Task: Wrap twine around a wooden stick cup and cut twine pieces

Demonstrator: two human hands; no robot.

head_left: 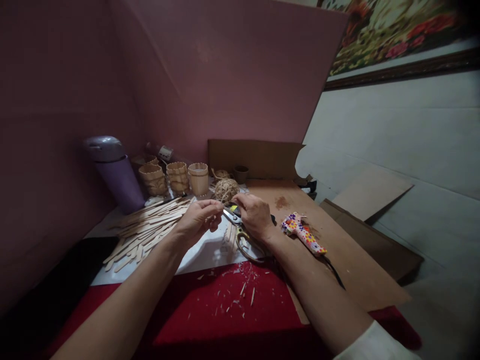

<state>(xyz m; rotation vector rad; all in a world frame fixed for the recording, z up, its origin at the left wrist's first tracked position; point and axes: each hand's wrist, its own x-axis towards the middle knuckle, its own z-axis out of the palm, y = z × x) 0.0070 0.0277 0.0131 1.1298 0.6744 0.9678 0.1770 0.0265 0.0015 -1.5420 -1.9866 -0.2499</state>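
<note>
My left hand (204, 216) is raised over the white sheet, thumb and fingertips pinched together. Just to its right, my right hand (255, 214) is closed, its fingertips curled towards the left ones with a small gap between. Whatever either pinch holds is too small to make out. Below and between the hands lies a pair of scissors (240, 231), blades pointing up-left, partly covered by the right hand. A ball of twine (226, 190) sits just behind the fingertips. Many flat wooden sticks (152, 230) are heaped left of my left hand.
Several wooden-stick cups (198, 179) stand behind the sticks, beside a purple flask (119, 180). A flower-patterned glue gun (303, 234) with a black cord rests on the cardboard (348, 270) at right. Scraps litter the red cloth (217, 310). A small dark pot (240, 174) stands at the back.
</note>
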